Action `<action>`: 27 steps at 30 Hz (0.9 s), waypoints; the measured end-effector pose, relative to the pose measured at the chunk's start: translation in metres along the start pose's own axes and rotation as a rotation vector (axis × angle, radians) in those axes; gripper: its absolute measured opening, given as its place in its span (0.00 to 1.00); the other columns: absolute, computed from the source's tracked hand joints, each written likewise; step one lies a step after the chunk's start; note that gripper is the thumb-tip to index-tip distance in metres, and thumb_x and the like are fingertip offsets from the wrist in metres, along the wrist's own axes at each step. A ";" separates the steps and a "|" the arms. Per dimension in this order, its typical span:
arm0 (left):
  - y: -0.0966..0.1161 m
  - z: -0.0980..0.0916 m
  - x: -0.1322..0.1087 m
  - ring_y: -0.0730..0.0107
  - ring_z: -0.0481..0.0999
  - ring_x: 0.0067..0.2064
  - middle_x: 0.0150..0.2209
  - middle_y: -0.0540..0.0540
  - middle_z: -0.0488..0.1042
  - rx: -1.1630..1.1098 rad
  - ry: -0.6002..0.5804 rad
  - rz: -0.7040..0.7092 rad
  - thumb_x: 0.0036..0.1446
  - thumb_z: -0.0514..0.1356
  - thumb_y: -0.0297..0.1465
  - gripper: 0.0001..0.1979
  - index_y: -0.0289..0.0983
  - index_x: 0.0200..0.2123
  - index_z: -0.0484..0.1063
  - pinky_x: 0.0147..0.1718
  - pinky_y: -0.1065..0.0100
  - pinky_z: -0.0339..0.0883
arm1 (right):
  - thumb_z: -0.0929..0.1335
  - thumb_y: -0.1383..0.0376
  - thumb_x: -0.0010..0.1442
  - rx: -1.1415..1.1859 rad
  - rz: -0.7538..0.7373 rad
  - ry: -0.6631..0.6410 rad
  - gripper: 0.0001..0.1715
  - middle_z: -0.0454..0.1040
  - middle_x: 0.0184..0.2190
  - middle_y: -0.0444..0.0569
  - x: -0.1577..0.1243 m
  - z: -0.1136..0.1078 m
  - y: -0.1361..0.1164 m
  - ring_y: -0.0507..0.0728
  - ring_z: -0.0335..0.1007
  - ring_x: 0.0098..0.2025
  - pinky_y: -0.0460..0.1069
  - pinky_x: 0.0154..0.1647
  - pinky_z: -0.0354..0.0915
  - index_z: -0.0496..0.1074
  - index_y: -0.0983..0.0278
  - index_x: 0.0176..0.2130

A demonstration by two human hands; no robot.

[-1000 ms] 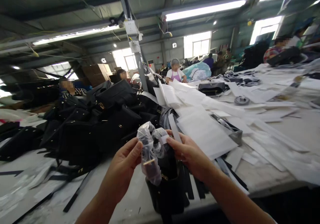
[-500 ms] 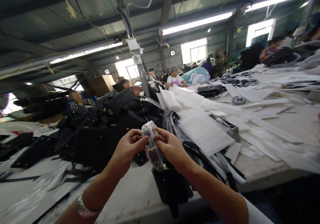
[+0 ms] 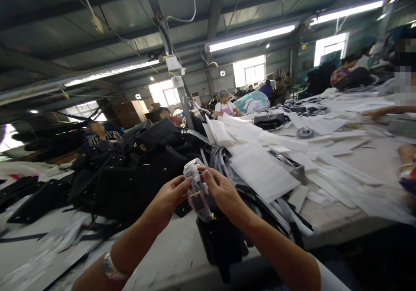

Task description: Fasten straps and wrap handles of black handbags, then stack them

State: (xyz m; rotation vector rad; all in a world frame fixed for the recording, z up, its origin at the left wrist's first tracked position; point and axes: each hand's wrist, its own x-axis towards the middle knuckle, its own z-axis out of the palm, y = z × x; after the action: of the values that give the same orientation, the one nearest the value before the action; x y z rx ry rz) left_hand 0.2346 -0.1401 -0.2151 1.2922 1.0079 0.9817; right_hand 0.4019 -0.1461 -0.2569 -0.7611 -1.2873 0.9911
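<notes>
Between my hands is a clear plastic bag (image 3: 199, 195), bunched at its top, with a dark piece and a small brown-edged square showing inside. My left hand (image 3: 170, 198) pinches the left side of the bag between thumb and fingers. From the other side, my right hand (image 3: 221, 191) grips its upper part, thumb on top. A thin pale strip stands up by the bag's top; I cannot tell what it is. Just below the bag, a black leather bag (image 3: 221, 241) with a gold-coloured fitting sits at the table's front edge, partly hidden by my right hand and forearm.
Black bags (image 3: 130, 174) lie heaped on the left and ahead. White sheets (image 3: 263, 169) and straps spread over the table (image 3: 344, 204) to the right. A grey post (image 3: 185, 105) rises behind the heap. A co-worker's arm (image 3: 390, 110) reaches in at far right.
My right thumb has lifted and shifted up along the bag, while both hands keep hold of it. A co-worker's arms have come into view at the right edge.
</notes>
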 end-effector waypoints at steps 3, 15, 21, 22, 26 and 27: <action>-0.001 -0.002 0.002 0.60 0.79 0.44 0.45 0.39 0.80 -0.016 0.000 -0.005 0.55 0.68 0.42 0.23 0.33 0.49 0.76 0.43 0.68 0.70 | 0.58 0.41 0.66 -0.021 0.097 0.064 0.34 0.78 0.38 0.48 0.000 -0.014 0.004 0.53 0.69 0.31 0.48 0.32 0.65 0.78 0.60 0.48; 0.009 -0.014 0.005 0.59 0.78 0.46 0.47 0.39 0.79 0.048 0.015 0.124 0.56 0.68 0.38 0.23 0.33 0.51 0.74 0.45 0.66 0.70 | 0.68 0.58 0.60 -0.443 0.058 -0.054 0.12 0.80 0.31 0.46 0.002 -0.050 0.005 0.58 0.75 0.35 0.50 0.36 0.64 0.81 0.59 0.35; 0.012 -0.008 0.001 0.53 0.77 0.52 0.47 0.39 0.80 0.179 0.080 0.164 0.53 0.70 0.40 0.26 0.34 0.52 0.74 0.48 0.65 0.68 | 0.71 0.53 0.57 -0.562 -0.058 -0.102 0.13 0.82 0.33 0.46 0.024 -0.036 0.001 0.59 0.76 0.36 0.50 0.36 0.65 0.82 0.57 0.35; 0.013 -0.007 0.001 0.53 0.77 0.52 0.47 0.39 0.80 0.186 0.080 0.165 0.52 0.71 0.40 0.26 0.34 0.51 0.74 0.48 0.64 0.68 | 0.71 0.52 0.57 -0.514 -0.069 -0.125 0.14 0.82 0.32 0.46 0.029 -0.031 0.002 0.59 0.76 0.36 0.49 0.36 0.65 0.83 0.58 0.35; 0.015 -0.007 0.003 0.52 0.77 0.52 0.47 0.39 0.80 0.204 0.063 0.178 0.51 0.71 0.41 0.27 0.34 0.52 0.74 0.50 0.62 0.68 | 0.72 0.55 0.56 -0.243 -0.042 -0.220 0.15 0.81 0.31 0.46 0.046 -0.018 0.004 0.56 0.74 0.34 0.48 0.37 0.65 0.83 0.62 0.38; 0.015 -0.008 0.003 0.52 0.77 0.51 0.47 0.39 0.80 0.213 0.062 0.181 0.51 0.71 0.41 0.27 0.34 0.52 0.73 0.51 0.62 0.68 | 0.72 0.54 0.55 -0.168 0.001 -0.269 0.17 0.80 0.30 0.46 0.048 -0.018 0.003 0.54 0.72 0.32 0.47 0.36 0.64 0.83 0.63 0.39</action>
State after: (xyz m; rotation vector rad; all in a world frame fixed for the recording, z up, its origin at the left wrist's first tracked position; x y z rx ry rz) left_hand 0.2272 -0.1339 -0.2004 1.5588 1.0795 1.0791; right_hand 0.4191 -0.1002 -0.2425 -0.7749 -1.6189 1.0193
